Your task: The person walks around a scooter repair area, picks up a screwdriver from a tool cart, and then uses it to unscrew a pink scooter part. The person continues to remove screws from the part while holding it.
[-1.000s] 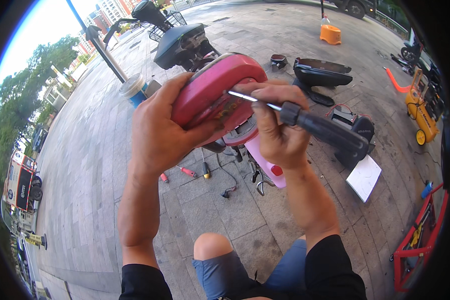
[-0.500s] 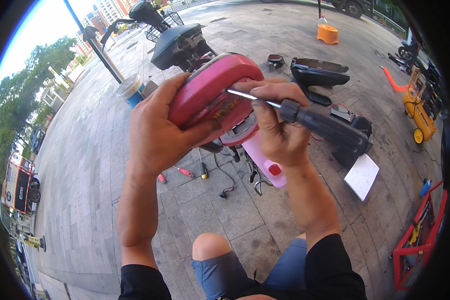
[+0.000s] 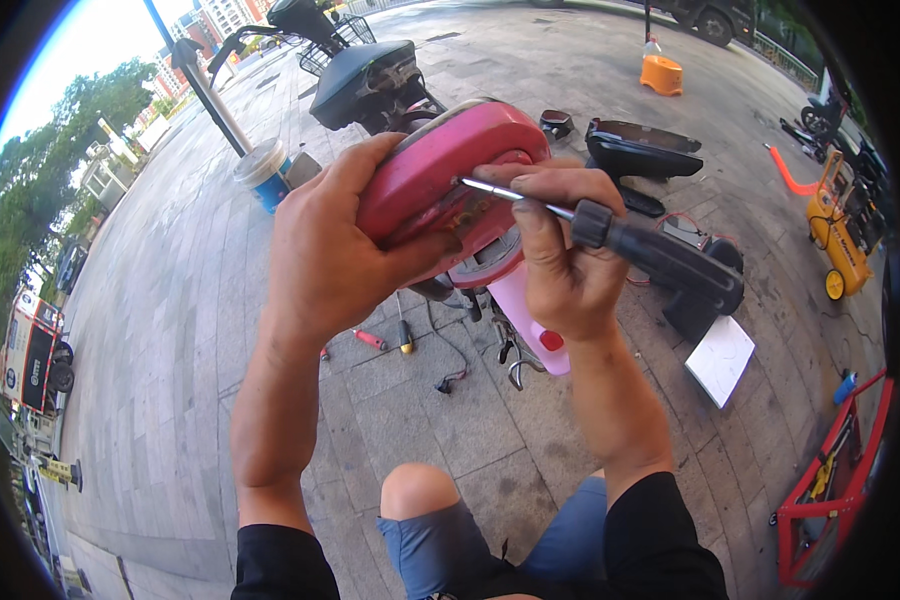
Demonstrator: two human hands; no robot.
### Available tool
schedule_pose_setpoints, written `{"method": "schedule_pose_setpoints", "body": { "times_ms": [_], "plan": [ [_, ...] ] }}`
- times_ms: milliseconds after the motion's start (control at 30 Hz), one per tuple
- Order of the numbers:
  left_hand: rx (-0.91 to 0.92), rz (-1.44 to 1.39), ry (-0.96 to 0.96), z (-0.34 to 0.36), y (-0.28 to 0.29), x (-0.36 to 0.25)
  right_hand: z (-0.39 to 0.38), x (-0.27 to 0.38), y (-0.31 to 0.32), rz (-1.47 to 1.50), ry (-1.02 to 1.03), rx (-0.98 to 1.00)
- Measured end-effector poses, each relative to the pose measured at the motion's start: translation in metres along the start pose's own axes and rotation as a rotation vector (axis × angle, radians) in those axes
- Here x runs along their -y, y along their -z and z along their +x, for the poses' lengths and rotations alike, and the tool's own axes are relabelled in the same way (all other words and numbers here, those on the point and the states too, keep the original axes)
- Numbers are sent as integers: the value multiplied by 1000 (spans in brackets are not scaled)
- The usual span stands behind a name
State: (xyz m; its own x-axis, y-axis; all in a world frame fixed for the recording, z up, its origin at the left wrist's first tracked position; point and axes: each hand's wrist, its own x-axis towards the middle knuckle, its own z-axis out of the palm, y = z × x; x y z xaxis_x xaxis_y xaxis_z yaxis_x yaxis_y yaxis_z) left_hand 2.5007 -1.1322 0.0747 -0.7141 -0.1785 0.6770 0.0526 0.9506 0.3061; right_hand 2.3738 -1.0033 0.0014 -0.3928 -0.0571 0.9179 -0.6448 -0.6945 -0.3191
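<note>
Pavement filled the frame's left. At centre, the left hand (image 3: pixel 325 255) gripped a pink scooter cover (image 3: pixel 440 175); right of it, the right hand (image 3: pixel 560 265) clenched a screwdriver (image 3: pixel 620 235), tip against the cover. Screw work seemed underway, needing steady pressure next.

Both forearms are bare from the wrist up to black sleeves, whose cuffs sit at about the elbow on each side. The left hand (image 3: pixel 335 255) and the right hand (image 3: pixel 560 265) wear no gloves, rings or watch. Below the sleeves, blue shorts (image 3: pixel 490 545) cover the thighs and end just under a bare knee (image 3: pixel 420 490), which rises between the two forearms. The sleeves seem to belong to one black shirt, though the fisheye rim cuts it off.
</note>
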Motion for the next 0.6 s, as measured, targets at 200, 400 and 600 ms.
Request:
{"method": "schedule_pose_setpoints", "body": {
  "times_ms": [200,400,600],
  "plan": [
    [-17,-14,-10,0,-2,1,-1,-4,-2,-159,137,94],
    [-18,-3,-28,0,-2,2,-4,0,-8,-192,118,87],
    [-18,38,-26,1,-2,1,-5,2,-13,-205,133,67]
  ]
}}
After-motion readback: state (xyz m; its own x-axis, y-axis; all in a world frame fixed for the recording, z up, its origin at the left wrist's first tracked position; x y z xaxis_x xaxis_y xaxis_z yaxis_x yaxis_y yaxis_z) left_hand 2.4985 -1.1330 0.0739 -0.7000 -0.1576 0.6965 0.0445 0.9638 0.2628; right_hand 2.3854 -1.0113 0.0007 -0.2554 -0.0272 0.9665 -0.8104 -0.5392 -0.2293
